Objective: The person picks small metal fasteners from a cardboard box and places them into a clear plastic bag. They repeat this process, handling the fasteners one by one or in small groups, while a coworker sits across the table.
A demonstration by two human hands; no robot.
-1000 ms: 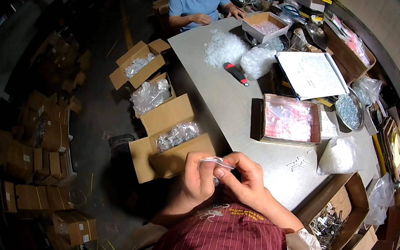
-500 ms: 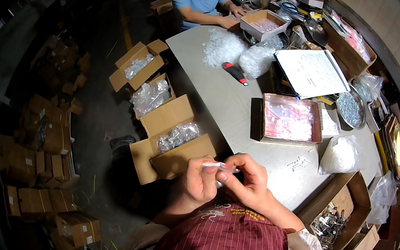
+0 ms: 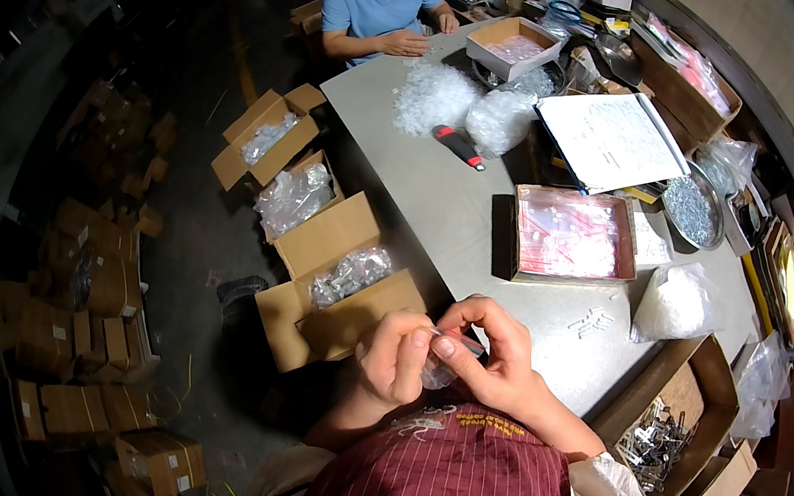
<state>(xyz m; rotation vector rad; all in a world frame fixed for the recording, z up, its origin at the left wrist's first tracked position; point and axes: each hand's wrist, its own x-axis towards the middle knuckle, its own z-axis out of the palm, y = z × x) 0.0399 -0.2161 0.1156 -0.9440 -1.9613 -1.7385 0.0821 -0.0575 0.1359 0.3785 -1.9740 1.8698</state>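
Note:
In front of my apron I hold a small clear zip bag point(image 3: 441, 374) with a red strip along its top edge. My left hand point(image 3: 393, 356) pinches one end of that edge between thumb and fingers. The other end is pinched by my right hand point(image 3: 499, 365), its thumb laid along the strip. Fingers cover much of the bag, and what it contains is too small to make out. Beyond my hands, an open box point(image 3: 571, 282) of red-edged zip bags rests on the grey table point(image 3: 405, 184). Several small pale pins point(image 3: 592, 322) lie near it.
Open cartons point(image 3: 324, 233) of bagged parts line the table's left side. A carton point(image 3: 718, 386) of metal parts stands at right, near a bag of white pieces point(image 3: 679, 303). A red-and-black utility knife point(image 3: 459, 146) and clipboard point(image 3: 612, 141) lie farther back. A person in blue point(image 3: 372, 19) sits across.
My fingers have drawn closer along the bag's edge, and the bag now hangs lower beneath them. The person across has pulled their hands back from the white box.

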